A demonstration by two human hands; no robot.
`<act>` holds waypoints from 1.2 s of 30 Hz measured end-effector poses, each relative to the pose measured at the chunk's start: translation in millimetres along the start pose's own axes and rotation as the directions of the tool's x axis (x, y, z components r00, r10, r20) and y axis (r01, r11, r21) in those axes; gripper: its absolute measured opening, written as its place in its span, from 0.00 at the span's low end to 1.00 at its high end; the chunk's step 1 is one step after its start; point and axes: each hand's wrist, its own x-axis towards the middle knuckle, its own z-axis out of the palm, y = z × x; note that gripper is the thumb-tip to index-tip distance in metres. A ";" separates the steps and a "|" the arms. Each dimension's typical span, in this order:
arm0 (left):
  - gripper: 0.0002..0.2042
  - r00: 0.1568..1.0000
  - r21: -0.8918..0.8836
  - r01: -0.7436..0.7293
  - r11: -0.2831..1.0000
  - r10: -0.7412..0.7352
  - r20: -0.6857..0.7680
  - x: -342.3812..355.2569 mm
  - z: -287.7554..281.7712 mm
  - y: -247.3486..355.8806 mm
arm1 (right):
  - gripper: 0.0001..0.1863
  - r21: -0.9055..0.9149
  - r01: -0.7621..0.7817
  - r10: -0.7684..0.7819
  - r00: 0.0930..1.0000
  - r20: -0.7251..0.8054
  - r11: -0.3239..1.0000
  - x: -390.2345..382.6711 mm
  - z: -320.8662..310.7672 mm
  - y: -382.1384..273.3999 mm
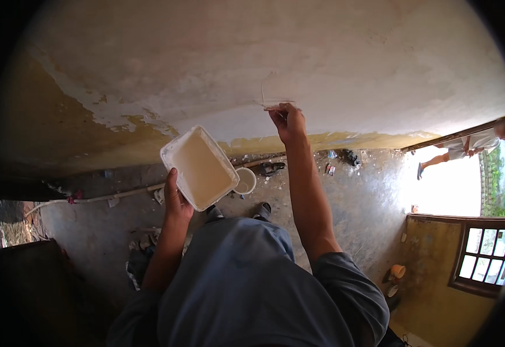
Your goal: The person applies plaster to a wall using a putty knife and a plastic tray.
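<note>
My left hand point(176, 200) grips the lower left rim of a rectangular white tub point(166, 154), thumb over its edge. Pale, cream-coloured paste point(201, 166) lies inside the tub, and smears coat its rim. Further up and to the right, my right hand point(288, 122) pinches a thin, flat putty knife point(273, 108), seen nearly edge-on against the wall. Around it the wall point(333, 69) carries a whitish coat with a fresh ridge above the blade. Bare yellow wall point(67, 113) shows past the coat's ragged left edge.
A round white bucket point(245, 181) stands on the grey floor point(356, 196) behind the tub. Along the wall's foot runs a long pipe or pole point(119, 195), with scattered debris point(273, 168). At the right, a person point(472, 144) is beyond a bright doorway, near a barred window point(487, 254).
</note>
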 end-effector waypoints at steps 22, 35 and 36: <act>0.34 1.000 0.083 -0.020 0.996 0.021 -0.017 -6.5 -7.9 -4.6 | 0.06 -0.113 0.220 -0.228 0.971 -0.065 0.969 8.8 31.2 -115.3; 0.36 0.997 0.065 -0.021 0.998 0.026 -0.072 -11.9 0.4 -3.5 | 0.16 -0.922 0.166 -0.742 0.650 -0.165 0.350 19.4 -136.0 -73.6; 0.37 0.994 0.075 -0.036 0.997 0.043 -0.096 -13.4 -1.0 -1.7 | 0.16 -0.920 0.164 -0.733 0.660 -0.165 0.355 26.3 -132.4 -64.2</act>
